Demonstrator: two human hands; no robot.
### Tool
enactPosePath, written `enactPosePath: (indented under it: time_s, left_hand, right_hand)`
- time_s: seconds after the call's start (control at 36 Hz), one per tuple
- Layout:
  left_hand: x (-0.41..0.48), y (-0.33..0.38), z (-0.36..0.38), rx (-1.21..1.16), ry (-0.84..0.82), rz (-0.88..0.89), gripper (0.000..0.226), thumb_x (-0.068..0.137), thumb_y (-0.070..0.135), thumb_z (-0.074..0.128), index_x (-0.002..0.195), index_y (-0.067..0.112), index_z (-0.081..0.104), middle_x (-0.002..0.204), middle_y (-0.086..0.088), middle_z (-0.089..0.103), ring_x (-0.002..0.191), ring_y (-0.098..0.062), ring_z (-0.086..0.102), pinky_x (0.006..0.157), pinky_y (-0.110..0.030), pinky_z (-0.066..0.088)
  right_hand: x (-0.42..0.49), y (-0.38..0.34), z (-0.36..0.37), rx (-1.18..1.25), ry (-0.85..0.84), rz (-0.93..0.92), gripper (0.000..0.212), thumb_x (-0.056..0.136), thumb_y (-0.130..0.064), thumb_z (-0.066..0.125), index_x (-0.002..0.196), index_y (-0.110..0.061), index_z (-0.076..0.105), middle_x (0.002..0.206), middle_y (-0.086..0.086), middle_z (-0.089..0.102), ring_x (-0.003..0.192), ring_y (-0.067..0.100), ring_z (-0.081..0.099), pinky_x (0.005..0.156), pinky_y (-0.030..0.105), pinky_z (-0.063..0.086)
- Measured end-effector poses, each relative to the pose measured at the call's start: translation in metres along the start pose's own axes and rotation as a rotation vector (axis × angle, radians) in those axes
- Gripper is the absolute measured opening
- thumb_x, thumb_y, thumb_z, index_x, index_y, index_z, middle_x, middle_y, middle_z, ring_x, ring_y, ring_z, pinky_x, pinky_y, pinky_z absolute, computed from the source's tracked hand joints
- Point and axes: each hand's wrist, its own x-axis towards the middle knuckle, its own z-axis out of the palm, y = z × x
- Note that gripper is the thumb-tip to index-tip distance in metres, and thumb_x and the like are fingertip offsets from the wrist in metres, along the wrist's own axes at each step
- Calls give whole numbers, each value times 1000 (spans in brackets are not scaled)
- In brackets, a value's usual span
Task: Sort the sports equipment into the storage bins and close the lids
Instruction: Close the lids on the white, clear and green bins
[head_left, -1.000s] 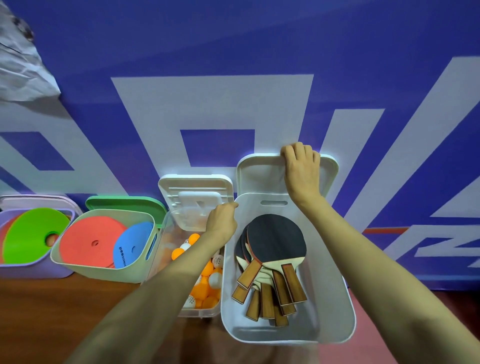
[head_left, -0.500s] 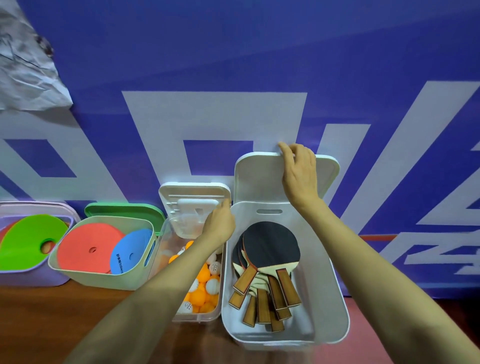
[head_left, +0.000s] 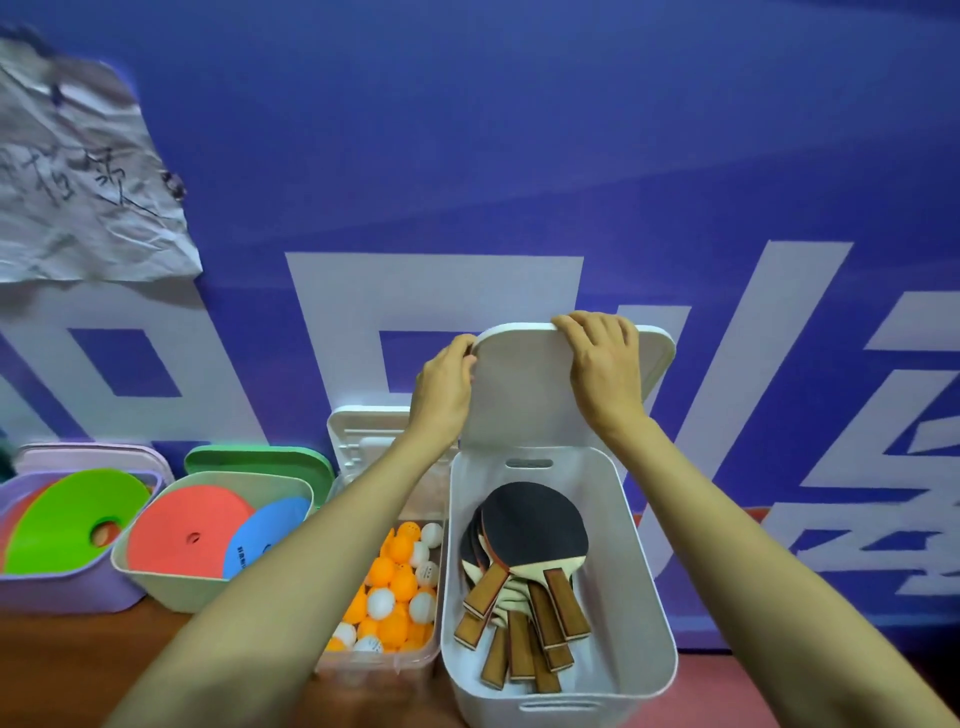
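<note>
Left hand (head_left: 441, 389) has joined right hand (head_left: 602, 364) on white lid (head_left: 524, 410), fingers apparently curled over its rim.

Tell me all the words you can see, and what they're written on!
Crumpled paper: handwritten dark marks, too blurred to read.
Blue disc: small print near its edge, too small to read.
White balls: tiny marks, unreadable.
Wall: big white shapes, cut off; no word reads.

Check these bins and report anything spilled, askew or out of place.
Nothing is spilled or mis-sorted. The table tennis paddles lie fanned in the white bin, and the balls sit in the clear bin. Only the crumpled handwritten paper on the wall, upper left, looks untidy. The white lid is not yet closed.
</note>
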Motion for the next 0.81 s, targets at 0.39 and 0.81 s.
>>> enactPosePath:
  time_s: [0.39,0.81]
  left_hand:
    - [-42,7,-32,-21,104,247,21,98,15,43,114,15,57,102,1,63,90,-17,58,74,-31,49]
    - [-138,-48,-43,-202,-202,230,38,81,-9,59,104,20,69,108,10,66,100,4,59,90,-13,47]
  right_hand:
    - [-13,-19,-54,46,63,-181,29,82,-4,45,103,-6,65,94,9,65,82,27,56,74,36,42]
    - [-103,-35,-115,292,-815,-88,35,85,-44,62,116,-27,62,114,-10,62,104,8,54,90,28,45]
